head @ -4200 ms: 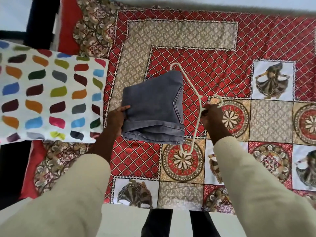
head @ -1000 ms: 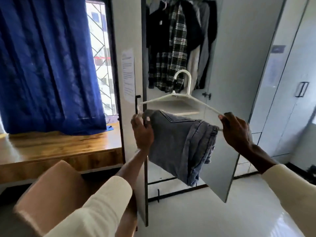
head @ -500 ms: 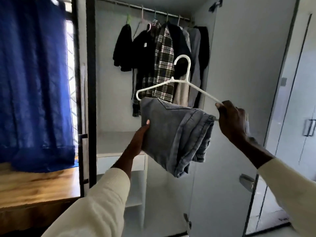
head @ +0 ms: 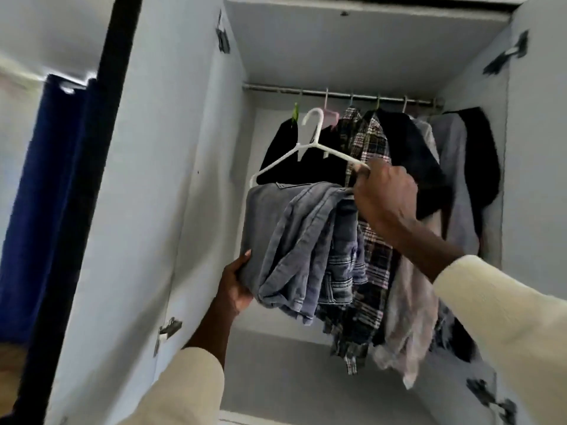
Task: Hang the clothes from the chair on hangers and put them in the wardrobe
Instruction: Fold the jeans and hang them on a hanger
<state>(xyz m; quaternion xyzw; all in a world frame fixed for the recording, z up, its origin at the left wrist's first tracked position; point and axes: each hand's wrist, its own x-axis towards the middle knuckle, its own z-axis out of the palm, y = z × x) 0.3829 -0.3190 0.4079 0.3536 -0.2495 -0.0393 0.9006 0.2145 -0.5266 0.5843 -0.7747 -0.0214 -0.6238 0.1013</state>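
Folded grey jeans [head: 294,240] hang over the bar of a white plastic hanger [head: 310,148]. My right hand [head: 383,197] grips the hanger's right end. My left hand [head: 234,286] holds the lower left edge of the jeans, thumb on the front. The hanger's hook points up, a little below the wardrobe rail [head: 340,94] and in front of the hung clothes. The wardrobe [head: 306,50] stands open right before me.
On the rail hang a black garment [head: 285,148], a plaid shirt [head: 368,142], a dark jacket [head: 408,142] and a grey shirt [head: 454,167]. The left wardrobe door [head: 153,179] is swung open; a blue curtain [head: 46,194] is at far left. The rail's left end is bare.
I have come up close to the wardrobe and look up into it. The hanger with the jeans has risen toward the rail; my left hand has slid lower on the jeans.
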